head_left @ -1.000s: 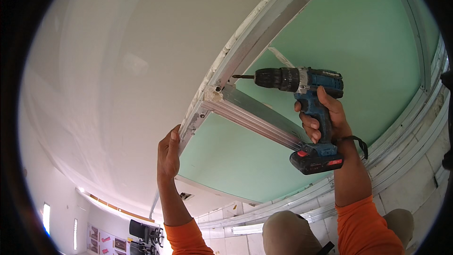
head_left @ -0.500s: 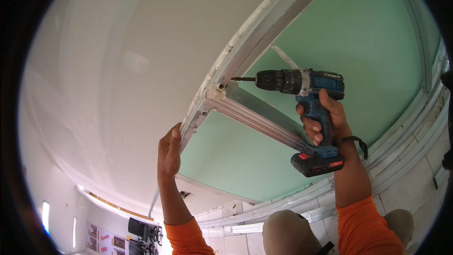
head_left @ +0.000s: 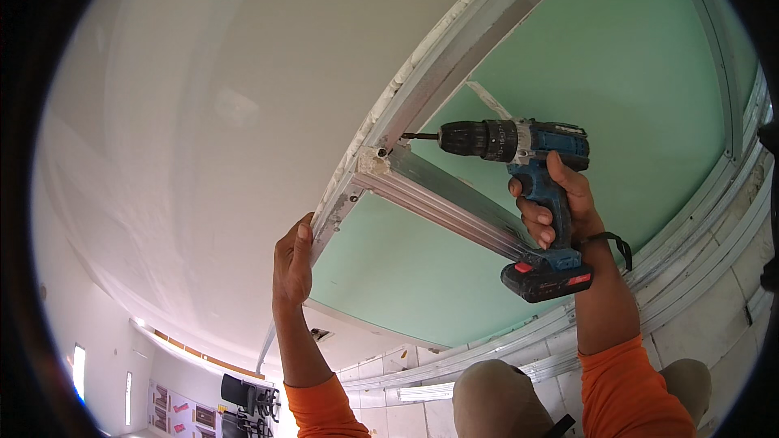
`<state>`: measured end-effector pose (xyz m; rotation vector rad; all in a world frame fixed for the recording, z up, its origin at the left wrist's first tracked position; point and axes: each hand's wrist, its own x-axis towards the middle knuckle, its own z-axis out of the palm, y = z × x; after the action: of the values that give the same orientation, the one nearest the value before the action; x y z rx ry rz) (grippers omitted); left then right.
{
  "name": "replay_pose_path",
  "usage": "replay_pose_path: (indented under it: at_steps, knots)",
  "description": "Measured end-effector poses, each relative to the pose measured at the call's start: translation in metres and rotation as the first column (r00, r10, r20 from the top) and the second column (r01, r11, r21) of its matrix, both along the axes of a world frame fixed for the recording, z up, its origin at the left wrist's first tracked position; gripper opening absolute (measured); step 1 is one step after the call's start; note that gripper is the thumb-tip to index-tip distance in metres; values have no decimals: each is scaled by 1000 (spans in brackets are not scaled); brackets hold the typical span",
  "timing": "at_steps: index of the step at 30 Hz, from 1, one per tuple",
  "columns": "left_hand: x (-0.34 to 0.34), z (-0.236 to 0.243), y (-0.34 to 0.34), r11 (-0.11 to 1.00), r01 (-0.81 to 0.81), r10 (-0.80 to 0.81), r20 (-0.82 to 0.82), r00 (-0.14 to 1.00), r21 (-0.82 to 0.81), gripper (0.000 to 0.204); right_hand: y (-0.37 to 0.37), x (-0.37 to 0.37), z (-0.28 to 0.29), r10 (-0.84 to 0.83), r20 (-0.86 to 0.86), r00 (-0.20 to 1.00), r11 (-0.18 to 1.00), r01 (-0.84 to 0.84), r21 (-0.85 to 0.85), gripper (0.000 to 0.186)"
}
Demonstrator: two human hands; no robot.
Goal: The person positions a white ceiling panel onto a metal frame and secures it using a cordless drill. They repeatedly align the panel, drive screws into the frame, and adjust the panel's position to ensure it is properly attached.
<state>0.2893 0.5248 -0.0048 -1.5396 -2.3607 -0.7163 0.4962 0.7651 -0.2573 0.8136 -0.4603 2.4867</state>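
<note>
My right hand (head_left: 564,199) is wrapped round the grip of a blue and black cordless drill (head_left: 519,142), held level with its bit (head_left: 419,136) toward the left. The bit's tip is at the metal stud (head_left: 454,65), close to the corner where a metal cross channel (head_left: 454,203) meets it. A dark screw head (head_left: 381,152) shows at that corner. My left hand (head_left: 293,264) grips the edge of the white wall panel (head_left: 227,154) and its metal stud, lower down, with the fingers going behind the edge.
Green boards (head_left: 633,57) back the frame. Long metal channels (head_left: 519,349) lie along the tiled floor (head_left: 698,341) at the right and below. Black office chairs (head_left: 239,393) stand in the distance at the lower left. My knee (head_left: 491,397) is at the bottom.
Almost everything holds still. The frame and my left hand sit very slightly farther right in the picture; the drill keeps its place at the corner.
</note>
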Motion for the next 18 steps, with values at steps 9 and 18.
replay_pose_path:
  at_steps: [9, 18]
  knots:
    - [4, -2, -6, 1000, 23, -23, -5, 1000, 1, 68, -11, 6, -3, 17, 55, 998, 999, -15, -35, 67]
    - [6, 0, -9, 999, 47, -47, -14, 999, -3, 67, -15, 6, -1, 18, 27, 999, 999, -17, -35, 66]
